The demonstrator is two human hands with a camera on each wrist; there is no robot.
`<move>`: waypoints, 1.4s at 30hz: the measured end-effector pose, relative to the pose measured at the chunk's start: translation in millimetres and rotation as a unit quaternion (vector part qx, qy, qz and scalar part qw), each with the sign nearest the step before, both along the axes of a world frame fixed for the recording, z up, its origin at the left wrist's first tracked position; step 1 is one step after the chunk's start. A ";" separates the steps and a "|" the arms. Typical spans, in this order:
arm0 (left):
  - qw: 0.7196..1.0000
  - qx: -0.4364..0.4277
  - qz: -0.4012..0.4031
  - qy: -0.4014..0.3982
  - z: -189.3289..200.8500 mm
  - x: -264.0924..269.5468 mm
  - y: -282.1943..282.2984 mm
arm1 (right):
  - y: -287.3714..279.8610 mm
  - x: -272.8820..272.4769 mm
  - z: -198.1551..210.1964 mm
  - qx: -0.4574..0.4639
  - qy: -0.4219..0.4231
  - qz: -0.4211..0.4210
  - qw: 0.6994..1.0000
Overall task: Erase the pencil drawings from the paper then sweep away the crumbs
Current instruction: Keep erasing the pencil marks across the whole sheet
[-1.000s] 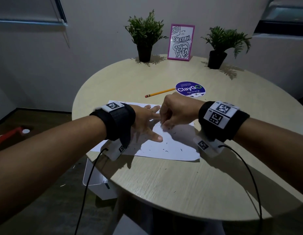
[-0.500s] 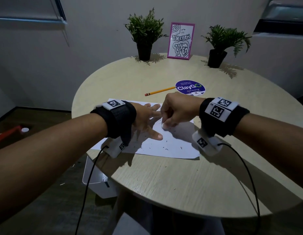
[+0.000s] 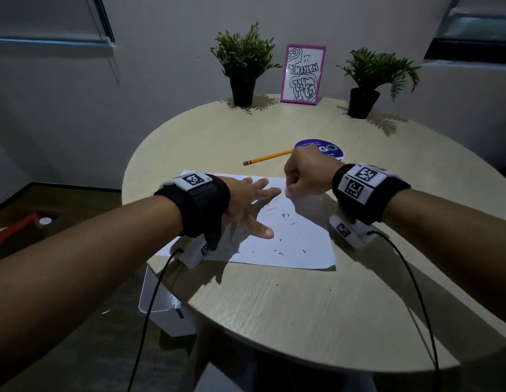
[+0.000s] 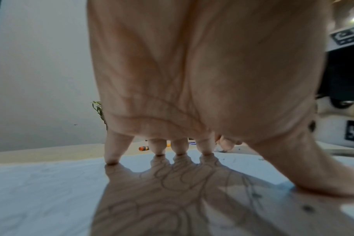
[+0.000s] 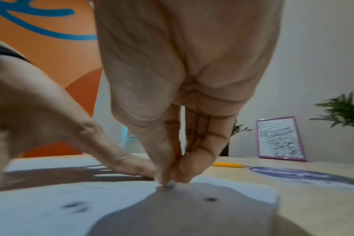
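A white paper (image 3: 288,244) lies on the round table (image 3: 302,321). My left hand (image 3: 251,205) presses flat on it with fingers spread; the left wrist view shows the fingertips (image 4: 180,151) on the sheet and faint pencil lines (image 4: 172,183) under the palm. My right hand (image 3: 302,176) is curled, pinching a small eraser whose grey tip (image 5: 169,185) touches the paper near its far edge, just beside the left index finger. Dark eraser crumbs (image 3: 282,216) lie scattered over the sheet's right half and a few on the table in front of it.
A yellow pencil (image 3: 267,158) lies beyond the paper, beside a round blue sticker (image 3: 331,151). Two potted plants (image 3: 243,66) (image 3: 367,77) and a pink-framed picture (image 3: 302,75) stand at the far edge. A white bin (image 3: 161,306) sits under the table's left edge.
My right hand with the eraser has slid away from me toward the paper's far edge, now partly covering the blue sticker. The left hand has stayed pressed on the sheet.
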State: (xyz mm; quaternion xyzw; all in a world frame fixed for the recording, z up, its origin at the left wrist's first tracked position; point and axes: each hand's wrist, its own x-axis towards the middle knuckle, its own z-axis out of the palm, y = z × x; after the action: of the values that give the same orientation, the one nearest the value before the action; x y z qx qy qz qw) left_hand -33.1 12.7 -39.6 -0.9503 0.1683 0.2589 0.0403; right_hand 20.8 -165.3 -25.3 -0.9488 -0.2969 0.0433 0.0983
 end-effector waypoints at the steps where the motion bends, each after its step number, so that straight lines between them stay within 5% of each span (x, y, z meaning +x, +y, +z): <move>1: 1.000 0.000 0.000 -0.001 -0.2 0.8 -0.1 | 2.1 -1.2 -0.2 -0.006 -0.011 0.009 1.000; 6: 0.999 -0.046 -0.008 0.002 -0.8 0.9 5.9 | 13.8 -35.5 -0.4 -0.021 0.056 0.109 0.992; 12: 1.000 -0.009 0.004 0.000 -0.3 -0.3 0.6 | 1.1 1.5 2.7 -0.001 0.029 0.007 1.000; 15: 1.000 -0.022 0.002 0.003 4.2 -5.1 -0.1 | 19.8 -21.9 -3.6 -0.031 -0.007 0.071 0.997; 18: 0.998 -0.060 0.023 0.001 10.9 -13.4 -0.3 | 27.6 -43.2 -2.7 -0.028 0.053 0.116 0.991; 23: 1.000 -0.011 -0.003 -0.003 2.6 -4.3 0.2 | 10.3 -1.7 1.3 -0.025 0.004 -0.002 1.000; 26: 1.000 -0.016 -0.011 -0.001 4.0 -4.9 -0.5 | 19.4 -16.7 -1.0 -0.038 -0.030 0.045 0.998; 29: 0.999 -0.053 0.008 -0.011 4.0 -6.1 1.8 | 27.9 -41.1 -4.6 -0.026 0.024 0.113 0.993; 32: 0.999 -0.041 0.011 -0.005 1.8 -4.9 1.6 | 18.1 -28.4 -1.4 -0.011 0.073 0.082 0.994; 36: 1.000 -0.005 0.007 -0.006 1.0 -1.4 -0.4 | 4.4 -1.7 4.2 -0.002 0.037 -0.001 0.999; 39: 1.000 -0.017 0.006 -0.004 3.6 -4.6 -1.2 | 19.6 -20.9 1.7 -0.041 -0.018 0.051 0.998; 42: 0.999 -0.039 0.019 -0.005 8.9 -9.7 -2.2 | 28.7 -47.3 -0.8 -0.035 0.033 0.120 0.992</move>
State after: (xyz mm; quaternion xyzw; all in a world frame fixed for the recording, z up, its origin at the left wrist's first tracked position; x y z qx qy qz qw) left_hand -42.8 10.5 -30.7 -0.9555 0.1599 0.2479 -0.0007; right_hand -26.4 -136.5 -26.1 -0.9074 -0.4033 0.0960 0.0688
